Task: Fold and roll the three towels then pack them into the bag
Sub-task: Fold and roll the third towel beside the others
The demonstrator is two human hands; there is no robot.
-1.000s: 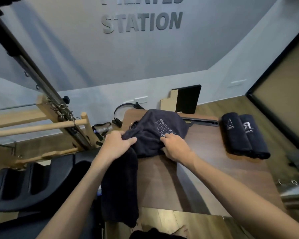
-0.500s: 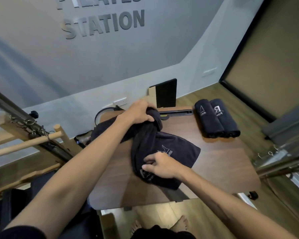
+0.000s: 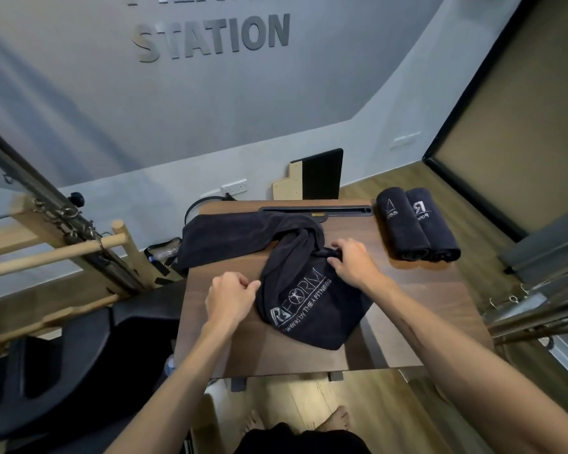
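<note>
Head view shows a wooden table (image 3: 417, 309) with a dark towel (image 3: 302, 299) lying twisted and not yet flat in its middle, one end trailing to the far left corner. Two rolled towels (image 3: 415, 224) lie side by side at the far right corner; no bag is clearly seen. I judge the third towel is being spread for folding. Left hand (image 3: 232, 294) pinches its left edge, right hand (image 3: 351, 262) grips the bunched part; next, untwist and flatten it
</note>
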